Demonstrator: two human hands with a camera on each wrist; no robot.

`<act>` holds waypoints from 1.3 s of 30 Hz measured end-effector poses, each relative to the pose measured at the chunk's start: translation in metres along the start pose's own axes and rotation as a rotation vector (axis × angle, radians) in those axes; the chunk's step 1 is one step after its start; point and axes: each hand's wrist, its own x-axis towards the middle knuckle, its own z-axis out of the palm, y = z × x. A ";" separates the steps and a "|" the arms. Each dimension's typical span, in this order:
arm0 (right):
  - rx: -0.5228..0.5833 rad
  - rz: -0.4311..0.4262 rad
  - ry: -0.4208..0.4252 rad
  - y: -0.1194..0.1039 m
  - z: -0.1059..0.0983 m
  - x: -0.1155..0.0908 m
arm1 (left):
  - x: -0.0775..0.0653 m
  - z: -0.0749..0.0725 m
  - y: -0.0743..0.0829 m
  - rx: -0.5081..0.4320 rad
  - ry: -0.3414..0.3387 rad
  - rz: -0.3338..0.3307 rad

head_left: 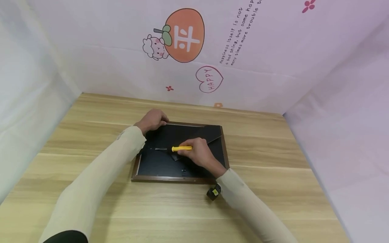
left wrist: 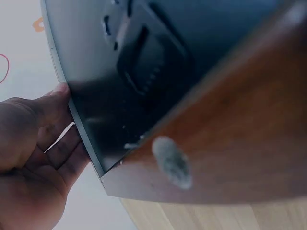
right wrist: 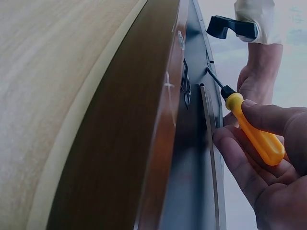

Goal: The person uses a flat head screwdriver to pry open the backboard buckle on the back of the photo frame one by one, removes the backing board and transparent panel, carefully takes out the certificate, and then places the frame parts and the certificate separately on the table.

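Observation:
A brown picture frame (head_left: 179,180) lies face down on the table, its black backing board (head_left: 158,167) showing. My left hand (head_left: 153,120) grips the frame's far left edge; in the left wrist view the thumb of that hand (left wrist: 33,148) rests on the rim with the fingers along the outer side. Over the board, my right hand (head_left: 199,152) holds a screwdriver (head_left: 181,148) by its yellow handle, the shaft pointing left. In the right wrist view the screwdriver (right wrist: 259,132) has its tip close to the board near the far edge; contact is unclear.
The backing has a stand flap (head_left: 214,138), partly hidden by my right hand. A small metal hanger (head_left: 183,171) sits near the frame's near side. Wood-grain table (head_left: 258,152) surrounds the frame, with a printed white curtain (head_left: 121,67) behind.

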 end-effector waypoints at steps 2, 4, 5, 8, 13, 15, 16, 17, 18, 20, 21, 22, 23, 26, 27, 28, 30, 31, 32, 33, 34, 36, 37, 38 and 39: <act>-0.008 -0.009 0.003 0.000 0.000 -0.001 | -0.002 0.000 -0.001 -0.004 0.007 -0.009; -0.015 -0.011 0.005 0.001 -0.001 -0.002 | -0.003 0.000 -0.003 -0.004 0.016 -0.007; -0.018 -0.010 0.007 0.002 -0.001 -0.002 | -0.004 0.001 -0.004 -0.006 0.017 -0.009; -0.019 0.000 0.011 0.003 -0.003 -0.003 | -0.005 0.002 -0.005 -0.006 0.023 -0.013; -0.024 0.008 0.014 0.004 -0.005 -0.004 | -0.010 0.001 -0.008 0.022 0.036 -0.014; -0.029 0.008 0.016 0.004 -0.006 -0.005 | -0.014 -0.001 -0.009 0.037 0.038 -0.011; -0.029 0.008 0.019 0.005 -0.007 -0.006 | -0.016 -0.002 -0.010 0.047 0.039 -0.009; -0.031 0.011 0.020 0.005 -0.008 -0.006 | -0.017 -0.003 -0.010 0.053 0.039 -0.009; -0.033 0.015 0.022 0.006 -0.008 -0.007 | -0.019 -0.003 -0.011 0.057 0.039 -0.010; -0.037 0.024 0.027 0.008 -0.009 -0.007 | -0.023 -0.004 -0.012 0.068 0.037 -0.010; -0.042 0.028 0.028 0.009 -0.009 -0.008 | -0.025 -0.005 -0.013 0.075 0.036 -0.013; -0.043 0.031 0.029 0.010 -0.010 -0.008 | -0.026 -0.005 -0.014 0.079 0.036 -0.013; -0.047 0.033 0.029 0.011 -0.010 -0.008 | -0.028 -0.005 -0.015 0.077 0.034 -0.018; -0.053 0.041 0.028 0.012 -0.011 -0.008 | -0.032 -0.006 -0.016 0.072 0.021 -0.043; -0.053 0.043 0.028 0.012 -0.012 -0.008 | -0.034 -0.006 -0.016 0.071 0.018 -0.045; -0.053 0.045 0.027 0.013 -0.012 -0.008 | -0.035 -0.007 -0.016 0.070 0.011 -0.049; -0.055 0.051 0.028 0.013 -0.013 -0.008 | -0.039 -0.009 -0.017 0.061 -0.004 -0.060; -0.055 0.052 0.029 0.014 -0.014 -0.008 | -0.041 -0.009 -0.017 0.062 -0.010 -0.059; -0.057 0.055 0.030 0.014 -0.014 -0.008 | -0.043 -0.011 -0.017 0.056 -0.017 -0.060; -0.058 0.057 0.031 0.014 -0.014 -0.008 | -0.046 -0.012 -0.018 0.047 -0.024 -0.065; -0.059 0.059 0.031 0.014 -0.014 -0.008 | -0.048 -0.013 -0.018 0.033 -0.029 -0.072; -0.059 0.060 0.031 0.015 -0.014 -0.008 | -0.053 -0.015 -0.019 0.006 -0.035 -0.081; -0.056 0.061 0.030 0.015 -0.013 -0.008 | -0.055 -0.015 -0.019 -0.005 -0.036 -0.088; -0.054 0.063 0.028 0.016 -0.013 -0.007 | -0.057 -0.016 -0.020 -0.022 -0.036 -0.096; -0.051 0.066 0.026 0.016 -0.013 -0.007 | -0.059 -0.016 -0.020 -0.029 -0.036 -0.104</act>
